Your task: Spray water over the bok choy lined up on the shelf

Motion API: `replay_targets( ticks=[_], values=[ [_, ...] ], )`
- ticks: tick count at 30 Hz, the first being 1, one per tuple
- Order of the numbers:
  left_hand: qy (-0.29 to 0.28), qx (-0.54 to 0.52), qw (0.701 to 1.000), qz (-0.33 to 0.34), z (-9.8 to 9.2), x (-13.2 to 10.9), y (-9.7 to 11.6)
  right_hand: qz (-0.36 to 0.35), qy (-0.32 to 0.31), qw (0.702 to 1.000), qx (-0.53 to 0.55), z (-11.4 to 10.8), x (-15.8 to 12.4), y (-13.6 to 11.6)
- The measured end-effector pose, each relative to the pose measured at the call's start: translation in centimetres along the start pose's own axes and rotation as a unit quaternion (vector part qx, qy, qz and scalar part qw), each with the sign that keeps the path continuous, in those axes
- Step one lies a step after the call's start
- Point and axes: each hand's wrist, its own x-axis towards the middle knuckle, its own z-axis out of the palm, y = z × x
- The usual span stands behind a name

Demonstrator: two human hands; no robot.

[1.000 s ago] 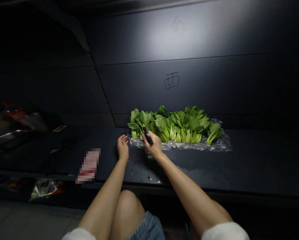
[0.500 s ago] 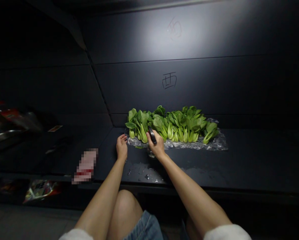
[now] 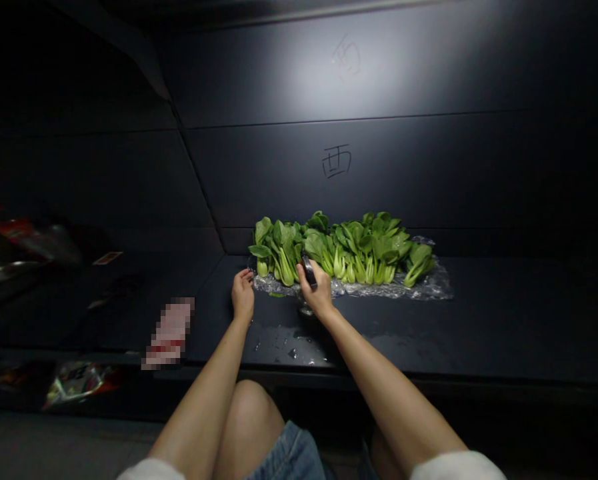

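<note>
My right hand point(image 3: 317, 291) is wrapped round a spray bottle with a black trigger head point(image 3: 309, 272). The bottle's clear lower part is mostly hidden under my hand. Just behind it stands a row of green bok choy point(image 3: 361, 250), pale stems toward me and leaves against the back panel. The bok choy sits on crumpled clear plastic film point(image 3: 436, 283). At the left end of the row is my left hand point(image 3: 243, 297), its fingers loosely bent and apart, close to the film's edge. Whether they touch the film I cannot tell.
Water drops point(image 3: 293, 352) lie on the dark shelf point(image 3: 403, 333) in front of the bok choy. A dark back panel point(image 3: 259, 167) rises behind. On the left are blurred packages point(image 3: 23, 237), a small card point(image 3: 107, 257) and a pixelated pinkish item point(image 3: 171, 333); a shiny packet point(image 3: 79, 383) lies lower.
My right hand has shifted slightly to the right with the spray bottle. The left hand stays nearly where it was, and the view has moved a little.
</note>
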Motion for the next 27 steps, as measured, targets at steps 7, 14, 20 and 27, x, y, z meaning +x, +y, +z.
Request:
replay_targets(
  ticks=[7, 14, 20, 27],
  values=[
    [-0.023, 0.084, 0.995, 0.052, 0.3, -0.3, 0.7, 0.002, 0.012, 1.0, -0.006, -0.9, 0.1, 0.5],
    [-0.066, 0.137, 0.979, 0.136, 0.8, -0.8, 2.0, 0.003, 0.019, 1.0, -0.015, -1.6, 0.1, 0.8],
    [-0.091, 0.157, 0.964, 0.192, 1.2, -1.4, 3.5, 0.0, 0.029, 0.999, -0.034, -2.8, 0.1, 1.3],
    [-0.163, 0.243, 0.923, 0.251, 4.1, -3.4, 5.7, 0.015, 0.062, 0.998, -0.029, -4.6, 0.0, 2.2]
  ],
)
